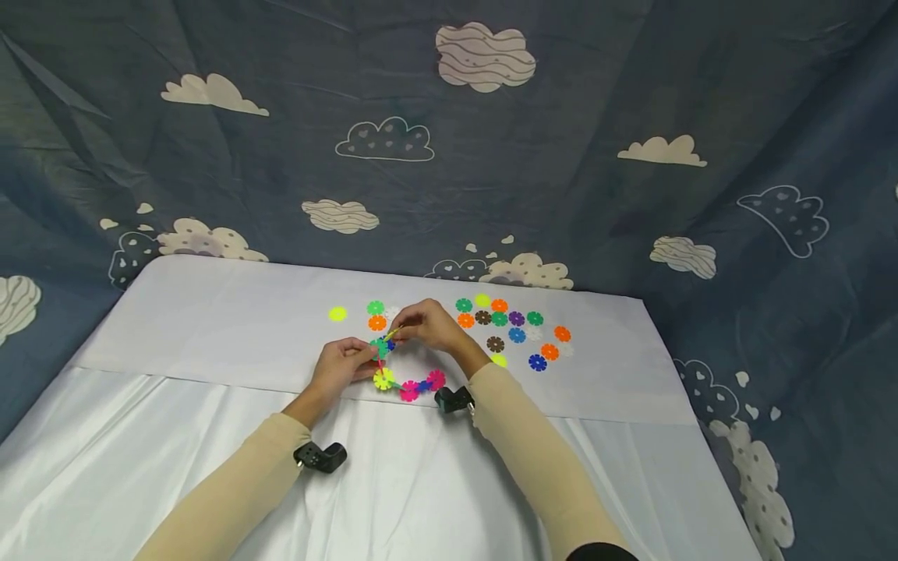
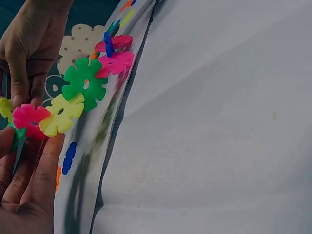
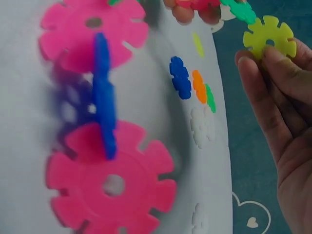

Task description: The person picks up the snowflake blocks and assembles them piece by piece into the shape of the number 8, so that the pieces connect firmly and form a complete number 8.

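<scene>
A chain of slotted plastic flower discs hangs from my left hand (image 1: 338, 369), whose fingers grip it near its upper end. In the left wrist view the chain runs through a pink disc (image 2: 30, 120), a yellow disc (image 2: 61, 115) and a green disc (image 2: 84, 84) to more pink ones. A blue disc (image 3: 103, 97) joins two pink discs at the far end in the right wrist view. My right hand (image 1: 429, 326) pinches a single yellow disc (image 3: 269, 37) between thumb and fingers. Its edge is against or very close to the chain's teal-green end disc (image 3: 240, 9); whether they interlock I cannot tell.
Loose discs lie on the white cloth (image 1: 231, 327), several of them right of my hands, such as a purple disc (image 1: 516, 319) and a dark blue disc (image 1: 537, 362). Beyond the hands are an orange disc (image 1: 377, 322) and a lone yellow disc (image 1: 337, 314). A cloud-patterned curtain (image 1: 561, 156) hangs behind.
</scene>
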### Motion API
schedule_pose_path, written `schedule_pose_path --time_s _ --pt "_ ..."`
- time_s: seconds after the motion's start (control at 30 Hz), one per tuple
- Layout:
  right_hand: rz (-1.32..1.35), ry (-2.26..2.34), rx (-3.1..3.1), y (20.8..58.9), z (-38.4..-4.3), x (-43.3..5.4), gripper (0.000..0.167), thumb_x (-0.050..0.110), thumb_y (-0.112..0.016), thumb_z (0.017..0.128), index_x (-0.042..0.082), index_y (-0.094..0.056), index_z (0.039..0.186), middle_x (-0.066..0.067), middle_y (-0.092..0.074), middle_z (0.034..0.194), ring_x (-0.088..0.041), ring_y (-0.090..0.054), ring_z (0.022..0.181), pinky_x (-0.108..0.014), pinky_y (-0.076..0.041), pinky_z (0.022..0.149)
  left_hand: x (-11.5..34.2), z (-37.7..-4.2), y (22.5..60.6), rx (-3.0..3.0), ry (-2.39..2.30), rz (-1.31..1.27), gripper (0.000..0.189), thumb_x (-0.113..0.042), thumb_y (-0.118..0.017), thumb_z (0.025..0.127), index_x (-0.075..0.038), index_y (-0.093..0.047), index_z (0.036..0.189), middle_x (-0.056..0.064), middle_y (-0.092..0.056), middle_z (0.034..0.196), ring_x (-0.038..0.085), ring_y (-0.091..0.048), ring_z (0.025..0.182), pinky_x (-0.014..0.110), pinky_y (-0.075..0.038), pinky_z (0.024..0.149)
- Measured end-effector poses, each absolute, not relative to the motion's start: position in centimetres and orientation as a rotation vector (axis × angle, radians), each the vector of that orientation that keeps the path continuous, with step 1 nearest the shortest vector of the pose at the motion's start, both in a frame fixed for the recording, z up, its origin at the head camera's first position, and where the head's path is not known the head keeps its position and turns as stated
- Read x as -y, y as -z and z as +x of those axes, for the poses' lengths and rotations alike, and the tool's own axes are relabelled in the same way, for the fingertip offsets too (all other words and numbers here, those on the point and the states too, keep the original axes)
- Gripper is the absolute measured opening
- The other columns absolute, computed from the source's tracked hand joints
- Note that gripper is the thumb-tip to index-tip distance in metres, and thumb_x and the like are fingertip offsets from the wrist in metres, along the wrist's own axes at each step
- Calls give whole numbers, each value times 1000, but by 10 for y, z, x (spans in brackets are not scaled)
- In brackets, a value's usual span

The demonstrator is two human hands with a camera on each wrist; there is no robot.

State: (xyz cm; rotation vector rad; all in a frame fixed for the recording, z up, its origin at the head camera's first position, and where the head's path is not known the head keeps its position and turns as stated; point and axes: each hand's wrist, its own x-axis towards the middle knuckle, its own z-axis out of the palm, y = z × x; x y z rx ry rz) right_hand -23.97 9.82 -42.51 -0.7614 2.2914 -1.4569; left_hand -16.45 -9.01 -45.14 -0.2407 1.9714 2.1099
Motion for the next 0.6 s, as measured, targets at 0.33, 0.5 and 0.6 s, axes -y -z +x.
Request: schedule_pose_path --time_s 0.33,0.5,0.6 --pt "-795 1518 -2130 430 -247 -98 11 -9 -62 88 -11 -70 96 -19 -71 92 -16 -68 76 -33 -58 79 90 -166 455 -1939 -2123 -257 16 -5 -58 96 10 -56 103 6 -70 85 11 -68 78 29 -58 74" --pt "-788 1539 -2150 428 -242 -95 14 -9 -60 90 -13 -68 100 -23 -70 95 -19 -69 77 -34 -58 78 90 -166 454 -1954 -2122 -271 19 -7 -57 97 11 -57 105 8 -71 88 12 -69 79 28 -58 75" --pt "-755 1560 -2136 424 -235 -92 21 -5 -56 94 -14 -65 110 -25 -68 106 -24 -69 87 -33 -57 82 90 -166 453 -1987 -2114 -291 22 -8 -57 97 11 -57 108 10 -71 92 12 -68 80 27 -58 74"
